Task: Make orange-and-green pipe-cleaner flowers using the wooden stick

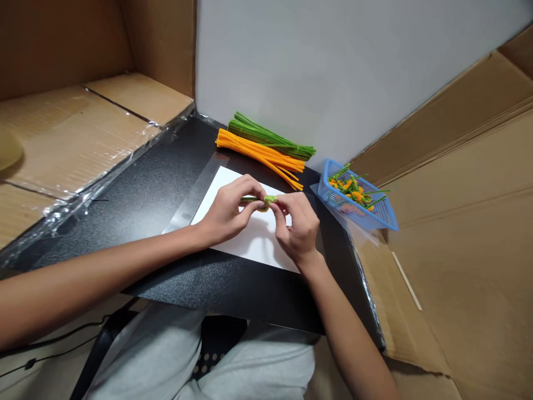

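Over a white sheet of paper point(250, 239), my left hand point(233, 208) and my right hand point(296, 221) meet at a small green and orange pipe cleaner piece point(270, 199). Its green stem runs back under the fingers of my left hand, which are closed on it. The thumb and forefinger of my right hand pinch its green end. A bit of orange shows just below the green; most of the piece is hidden by my fingers.
Behind the paper lie a bundle of orange pipe cleaners point(258, 151) and a bundle of green pipe cleaners point(270, 138). At the right stands a blue basket point(353, 215) holding several green and orange pieces. Cardboard walls point(466, 222) flank the black table point(187, 283).
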Available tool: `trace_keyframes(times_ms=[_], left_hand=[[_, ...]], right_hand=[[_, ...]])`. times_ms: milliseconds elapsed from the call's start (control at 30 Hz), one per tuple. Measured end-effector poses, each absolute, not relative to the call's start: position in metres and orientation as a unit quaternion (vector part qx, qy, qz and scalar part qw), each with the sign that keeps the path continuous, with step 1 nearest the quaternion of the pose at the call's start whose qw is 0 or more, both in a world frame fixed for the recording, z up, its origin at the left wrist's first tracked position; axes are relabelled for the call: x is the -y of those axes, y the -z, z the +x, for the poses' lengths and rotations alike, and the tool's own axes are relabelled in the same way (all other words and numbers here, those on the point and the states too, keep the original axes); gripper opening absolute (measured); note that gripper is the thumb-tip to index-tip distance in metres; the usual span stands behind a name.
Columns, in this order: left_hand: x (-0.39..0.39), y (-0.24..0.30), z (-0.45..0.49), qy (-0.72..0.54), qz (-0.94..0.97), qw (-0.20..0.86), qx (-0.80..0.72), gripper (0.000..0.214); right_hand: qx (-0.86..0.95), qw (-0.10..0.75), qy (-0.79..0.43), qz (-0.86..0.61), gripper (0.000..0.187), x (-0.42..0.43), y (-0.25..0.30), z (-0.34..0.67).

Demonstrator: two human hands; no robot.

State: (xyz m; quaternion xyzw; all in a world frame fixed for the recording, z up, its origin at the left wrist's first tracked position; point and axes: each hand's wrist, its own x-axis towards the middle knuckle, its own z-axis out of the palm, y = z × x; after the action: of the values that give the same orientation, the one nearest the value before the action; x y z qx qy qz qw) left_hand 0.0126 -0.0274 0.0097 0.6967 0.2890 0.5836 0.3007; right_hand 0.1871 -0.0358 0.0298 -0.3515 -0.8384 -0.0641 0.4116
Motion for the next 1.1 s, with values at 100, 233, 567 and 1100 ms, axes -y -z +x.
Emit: trace_keyframes(times_ms=[100, 233, 567, 1100], left_hand=[[0.029, -0.010, 0.012, -0.583, 0.723, 0.231, -0.291, 0.012], [0.029, -0.010, 0.012, -0.578, 0.747, 0.144, -0.294, 0.016], [0.026, -0.004, 0.012, -0.562, 0.784, 0.034, -0.261, 0.013], [0.023, -0.010, 0.011, -0.583, 0.752, 0.074, -0.299, 0.012]], right_hand=[[0.828, 0.421, 0.035, -0.369, 0.008, 0.039, -0.034, 0.181], [0.798, 0.436, -0.053, -0.412, 0.011, 0.045, -0.040, 0.174], [0.580, 0.403, -0.532, -0.466, 0.021, 0.040, -0.052, 0.177], [0.568, 0.471, -0.501, -0.452, 0.019, 0.035, -0.041, 0.177]])
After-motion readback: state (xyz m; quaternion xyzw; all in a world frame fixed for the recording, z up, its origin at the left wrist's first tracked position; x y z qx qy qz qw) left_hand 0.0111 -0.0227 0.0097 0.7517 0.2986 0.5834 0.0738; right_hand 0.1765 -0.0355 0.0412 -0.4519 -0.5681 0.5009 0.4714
